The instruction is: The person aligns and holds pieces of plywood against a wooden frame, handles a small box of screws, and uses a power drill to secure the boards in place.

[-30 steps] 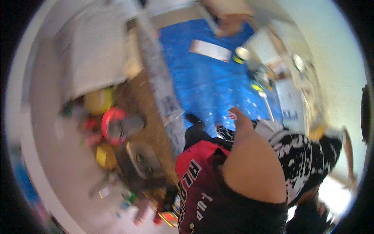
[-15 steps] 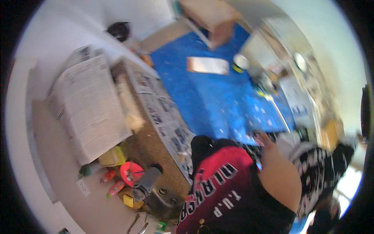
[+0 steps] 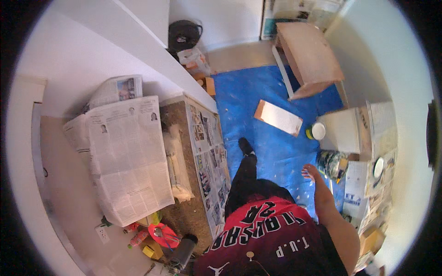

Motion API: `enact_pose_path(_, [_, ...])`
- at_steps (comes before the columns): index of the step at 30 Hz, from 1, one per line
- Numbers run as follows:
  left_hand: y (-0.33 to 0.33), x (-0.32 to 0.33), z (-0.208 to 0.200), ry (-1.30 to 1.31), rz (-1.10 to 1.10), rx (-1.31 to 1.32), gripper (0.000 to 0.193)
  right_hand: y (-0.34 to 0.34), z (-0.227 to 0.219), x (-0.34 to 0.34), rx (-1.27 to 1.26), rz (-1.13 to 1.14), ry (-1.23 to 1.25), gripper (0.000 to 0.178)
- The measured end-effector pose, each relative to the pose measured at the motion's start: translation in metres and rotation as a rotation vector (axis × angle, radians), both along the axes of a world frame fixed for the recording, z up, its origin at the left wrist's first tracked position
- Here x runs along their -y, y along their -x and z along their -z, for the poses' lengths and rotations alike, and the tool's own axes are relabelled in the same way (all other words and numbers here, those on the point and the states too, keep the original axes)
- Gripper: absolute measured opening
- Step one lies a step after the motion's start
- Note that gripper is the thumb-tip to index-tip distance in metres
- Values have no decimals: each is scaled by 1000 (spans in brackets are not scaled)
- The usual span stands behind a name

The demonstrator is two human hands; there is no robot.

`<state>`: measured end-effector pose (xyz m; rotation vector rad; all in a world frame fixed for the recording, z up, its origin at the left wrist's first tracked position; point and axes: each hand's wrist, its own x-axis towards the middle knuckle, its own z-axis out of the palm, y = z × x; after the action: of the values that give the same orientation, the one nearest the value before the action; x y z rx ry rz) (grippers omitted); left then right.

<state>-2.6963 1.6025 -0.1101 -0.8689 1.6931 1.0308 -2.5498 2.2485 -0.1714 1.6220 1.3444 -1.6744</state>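
Observation:
My right arm hangs down at my side, and my right hand [image 3: 311, 172] is held over the blue floor sheet [image 3: 248, 115]. Its fingers are a little apart, and nothing shows in them. Closest to it is a dark, paint-marked tub or bag [image 3: 332, 164] holding something I cannot make out. Farther ahead stand a round can with a white lid [image 3: 318, 131] and a white board with a brown end [image 3: 278, 117], lying flat on the sheet. My left hand does not appear.
A wooden cabinet or drawer unit [image 3: 313, 55] stands on the sheet at the far right. On the left runs a brown counter [image 3: 177, 221] with newspaper [image 3: 131, 161], a red bowl [image 3: 164, 235] and a dark cylinder [image 3: 183, 250]. Newspaper-covered boxes [image 3: 380, 129] line the right wall.
The view has swung, and the far cabinet and dark round bag show more fully. My right arm reaches lower beside me, and a foot now shows on the sheet.

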Motion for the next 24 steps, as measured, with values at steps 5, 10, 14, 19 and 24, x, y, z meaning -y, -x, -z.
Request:
enact_pose_path(5, [75,-64,2,-12,730,-121,41,66,-16,-65,-2,24,-49,28])
enact_pose_path(10, [336,-190,5,-6,654,-577,49,168,-5,-109,-65,23,-32,21])
enact_pose_path(14, [522,-344,-101,-386,-77,-719,44,297,17,-195,25,-185,89,22])
enact_pose_path(19, [636,-449,-175,-398,-81,-781,42,500,35,-311,-157,-455,55,26])
enact_pose_path(24, [642,-502,-126,-152,-275,-517,43,707,92,-455,-535,-599,330,33])
